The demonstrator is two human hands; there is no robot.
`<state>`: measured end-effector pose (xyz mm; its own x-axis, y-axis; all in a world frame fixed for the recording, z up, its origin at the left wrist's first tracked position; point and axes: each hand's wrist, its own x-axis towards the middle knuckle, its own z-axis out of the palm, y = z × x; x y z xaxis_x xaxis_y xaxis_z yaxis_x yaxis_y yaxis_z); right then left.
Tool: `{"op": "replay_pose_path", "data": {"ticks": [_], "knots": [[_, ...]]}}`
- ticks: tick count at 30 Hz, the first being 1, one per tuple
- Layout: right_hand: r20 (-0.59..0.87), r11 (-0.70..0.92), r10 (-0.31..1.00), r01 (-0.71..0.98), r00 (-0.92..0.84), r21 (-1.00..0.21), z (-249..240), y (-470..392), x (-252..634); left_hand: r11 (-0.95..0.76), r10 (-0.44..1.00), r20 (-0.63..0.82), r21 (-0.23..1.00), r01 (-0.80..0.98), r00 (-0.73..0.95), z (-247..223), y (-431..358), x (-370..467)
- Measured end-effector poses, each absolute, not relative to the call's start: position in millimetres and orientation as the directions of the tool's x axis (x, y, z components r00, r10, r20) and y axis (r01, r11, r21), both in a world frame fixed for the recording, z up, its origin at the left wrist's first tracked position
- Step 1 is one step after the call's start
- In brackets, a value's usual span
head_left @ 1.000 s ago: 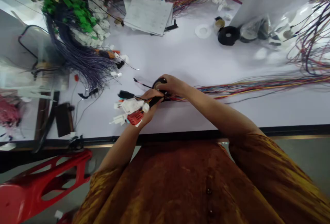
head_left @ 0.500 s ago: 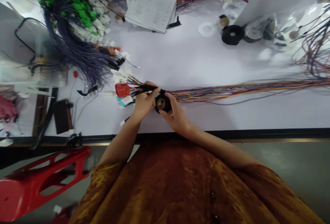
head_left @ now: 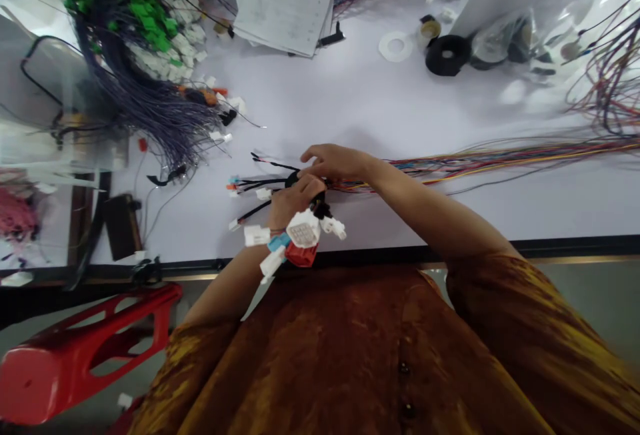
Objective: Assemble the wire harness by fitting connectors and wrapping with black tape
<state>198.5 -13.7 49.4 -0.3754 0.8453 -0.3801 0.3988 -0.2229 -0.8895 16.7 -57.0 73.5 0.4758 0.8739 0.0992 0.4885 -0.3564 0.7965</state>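
My left hand is closed around the wire harness, near its connector end. My right hand arches over the harness just beyond, its fingers bent down beside the left hand; what they pinch is hidden. Dark, black-taped material shows at the left hand's fingers; whether the tape roll is there I cannot tell. A white multi-pin connector, a red connector and a blue connector hang over my left wrist towards me. Thin black-sleeved branches with small plugs spread leftward on the table.
Purple wires with green and white connectors are heaped at left. Papers lie at the back, and a black tape roll beside a white ring at back right. A red stool stands below the table's edge.
The red, blue and white connectors have flipped from the left side over my left wrist towards me. My right hand has moved from the near side to over the harness. The held tape roll is no longer plainly visible.
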Motion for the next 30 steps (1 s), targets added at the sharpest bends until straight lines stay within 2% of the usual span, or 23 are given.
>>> {"op": "replay_pose_path", "data": {"ticks": [3, 7, 9, 11, 13, 15, 21, 25, 30], "knots": [[-0.361, -0.215, 0.837, 0.359, -0.412, -0.908, 42, 1, 190, -0.436, 0.821, 0.110, 0.754, 0.491, 0.560, 64, -54, 13], [-0.482, -0.464, 0.867, 0.151, -0.124, -0.873, 42, -10, 203, -0.438, 0.860, 0.212, 0.774, 0.458, 0.464, 44, -48, 5], [-0.503, -0.503, 0.863, 0.020, -0.037, -0.864, 45, -24, 217, -0.303, 0.924, 0.164, 0.863, 0.403, 0.345, 33, -43, 3], [-0.481, -0.481, 0.877, -0.054, -0.014, -0.875, 45, -39, 228, -0.093, 0.960, 0.016, 0.960, 0.264, 0.279, 22, -36, 4], [-0.446, -0.443, 0.895, -0.089, 0.018, -0.892, 42, -53, 233, 0.077, 0.943, -0.121, 0.985, 0.152, 0.309, 13, -29, 6], [-0.424, -0.414, 0.903, -0.123, 0.072, -0.902, 35, -62, 233, 0.113, 0.912, -0.164, 0.981, 0.156, 0.377, 7, -24, 9], [-0.374, -0.360, 0.916, -0.115, 0.144, -0.926, 34, -84, 225, 0.081, 0.894, -0.152, 0.980, 0.182, 0.421, 7, -24, 17], [-0.371, -0.361, 0.926, -0.124, 0.069, -0.924, 48, -112, 203, -0.023, 0.923, -0.089, 0.959, 0.284, 0.374, 15, -22, 22], [-0.440, -0.430, 0.898, -0.269, -0.026, -0.862, 43, -136, 159, -0.212, 0.928, 0.029, 0.860, 0.463, 0.371, 27, -16, 26]]}}
